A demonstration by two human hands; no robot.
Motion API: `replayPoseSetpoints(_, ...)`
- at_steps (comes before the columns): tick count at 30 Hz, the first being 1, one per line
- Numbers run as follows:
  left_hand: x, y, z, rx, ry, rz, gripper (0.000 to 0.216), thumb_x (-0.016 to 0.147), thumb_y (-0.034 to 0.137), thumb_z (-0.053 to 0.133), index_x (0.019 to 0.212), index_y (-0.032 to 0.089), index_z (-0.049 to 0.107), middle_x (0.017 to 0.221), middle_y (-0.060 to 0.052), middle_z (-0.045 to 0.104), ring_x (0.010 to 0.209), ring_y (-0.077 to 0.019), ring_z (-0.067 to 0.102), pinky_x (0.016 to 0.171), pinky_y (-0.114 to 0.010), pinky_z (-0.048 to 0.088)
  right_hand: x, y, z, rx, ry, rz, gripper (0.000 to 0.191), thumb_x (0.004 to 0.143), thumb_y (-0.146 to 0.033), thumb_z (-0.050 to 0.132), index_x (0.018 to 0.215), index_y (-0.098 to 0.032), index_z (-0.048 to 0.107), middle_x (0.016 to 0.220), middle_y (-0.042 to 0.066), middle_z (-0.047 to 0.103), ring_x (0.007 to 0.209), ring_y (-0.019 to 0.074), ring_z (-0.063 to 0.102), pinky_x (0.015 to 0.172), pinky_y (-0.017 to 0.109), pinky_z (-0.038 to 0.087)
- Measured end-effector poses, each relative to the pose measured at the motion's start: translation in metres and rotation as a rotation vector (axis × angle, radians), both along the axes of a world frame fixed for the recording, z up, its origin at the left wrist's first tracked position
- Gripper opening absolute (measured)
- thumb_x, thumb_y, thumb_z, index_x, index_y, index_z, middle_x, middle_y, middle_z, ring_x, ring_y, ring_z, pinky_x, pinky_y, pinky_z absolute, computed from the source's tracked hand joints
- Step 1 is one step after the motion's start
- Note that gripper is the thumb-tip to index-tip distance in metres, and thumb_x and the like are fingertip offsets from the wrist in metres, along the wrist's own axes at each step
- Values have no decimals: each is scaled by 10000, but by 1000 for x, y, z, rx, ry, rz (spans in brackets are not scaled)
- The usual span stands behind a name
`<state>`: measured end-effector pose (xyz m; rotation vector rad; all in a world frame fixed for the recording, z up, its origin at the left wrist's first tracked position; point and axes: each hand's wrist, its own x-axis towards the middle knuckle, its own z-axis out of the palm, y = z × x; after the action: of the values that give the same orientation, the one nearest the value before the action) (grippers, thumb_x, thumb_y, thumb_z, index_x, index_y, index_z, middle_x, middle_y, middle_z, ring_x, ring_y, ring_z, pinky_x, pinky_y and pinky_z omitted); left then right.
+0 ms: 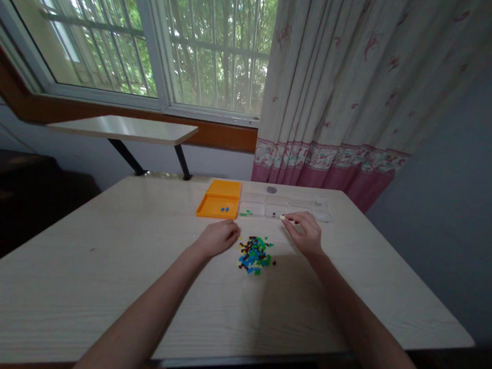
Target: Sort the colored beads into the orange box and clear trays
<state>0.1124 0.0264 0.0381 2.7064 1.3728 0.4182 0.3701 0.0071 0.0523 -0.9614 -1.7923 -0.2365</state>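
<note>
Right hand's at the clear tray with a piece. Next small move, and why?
Probably lower the right hand and release its small piece into the clear tray compartment below: fingertips already hover at the tray's near edge, while the pile waits.

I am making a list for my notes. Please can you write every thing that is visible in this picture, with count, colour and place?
table: one, pale wood, fills foreground
small bricks: one loose pile, blue, green, dark, between the hands
orange tray: one, far side, holds two blue pieces
clear divided tray: one, right of orange tray
curtain: one, cream with pink hem, behind table
window: barred, upper left
left hand: on table beside pile
right hand: pinches a small piece, near clear tray
</note>
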Motion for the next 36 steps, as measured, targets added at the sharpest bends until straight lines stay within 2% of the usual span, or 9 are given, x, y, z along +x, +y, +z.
replayPoseSetpoints(4, 0, -1, 1, -7, 1, 5, 255, 824, 304, 372, 804, 187, 598, 801, -49, 592, 729, -151, 554, 614, -229, 379, 4, 2, 0, -9, -22, -26, 85, 777, -259, 566, 812, -206, 624, 763, 34, 643, 724, 159, 558, 708, 306, 426)
replayPoseSetpoints(8, 0, -1, 0, -6, -3, 12, 252, 822, 304, 376, 799, 189, 599, 801, -49, 593, 731, -150, 554, 618, -228, 381, 25, 15, -6, -97, 3, -174, 157, 792, -306, 527, 842, -191, 621, 812, 47, 632, 747, 169, 546, 728, 317, 412)
replayPoseSetpoints(11, 1, -1, 1, -9, -4, 11, 250, 820, 302, 378, 794, 189, 599, 797, -48, 594, 728, -146, 553, 625, -224, 385, 50, 32, -21, -210, 11, -319, 229, 788, -344, 492, 813, -163, 630, 769, 60, 621, 697, 177, 537, 664, 305, 414)
replayPoseSetpoints(15, 1, 0, 0, -8, -19, 0, 242, 816, 292, 380, 785, 192, 598, 793, -45, 599, 718, -146, 554, 616, -222, 386, 77, 51, -43, -319, 13, -459, 253, 751, -340, 497, 775, -137, 647, 726, 73, 624, 667, 188, 539, 664, 317, 414)
replayPoseSetpoints(18, 0, 1, -1, -32, -59, -11, 225, 803, 263, 392, 798, 194, 606, 808, -46, 608, 723, -145, 558, 627, -222, 395, 85, 59, -52, -366, -4, -470, 261, 733, -316, 500, 809, -127, 664, 744, 87, 636, 697, 196, 551, 709, 331, 412)
replayPoseSetpoints(23, -2, 2, -2, -84, -96, -31, 233, 754, 203, 427, 860, 188, 634, 852, -51, 617, 768, -148, 564, 685, -228, 414, 85, 59, -51, -350, 18, -487, 272, 724, -278, 485, 845, -119, 670, 765, 99, 632, 731, 206, 547, 738, 349, 415)
replayPoseSetpoints(27, -1, 1, -2, -88, -81, -40, 239, 732, 218, 450, 867, 189, 646, 817, -47, 610, 717, -144, 559, 641, -222, 414, 72, 52, -48, -314, 65, -410, 236, 729, -258, 481, 812, -128, 659, 761, 85, 622, 722, 203, 541, 711, 351, 426)
replayPoseSetpoints(31, -1, 1, -1, -85, -89, -50, 228, 735, 252, 468, 867, 198, 646, 782, -36, 602, 679, -133, 551, 599, -206, 399, 39, 38, -44, -311, 36, -199, 180, 758, -226, 480, 815, -162, 638, 790, 65, 617, 763, 193, 542, 711, 334, 433)
replayPoseSetpoints(36, -1, 1, 1, -108, -74, -69, 211, 758, 258, 460, 844, 208, 645, 770, -30, 601, 693, -131, 546, 615, -204, 387, -11, 16, -40, -337, -114, 43, 124, 773, -181, 507, 792, -186, 629, 763, 47, 613, 781, 179, 542, 740, 314, 429)
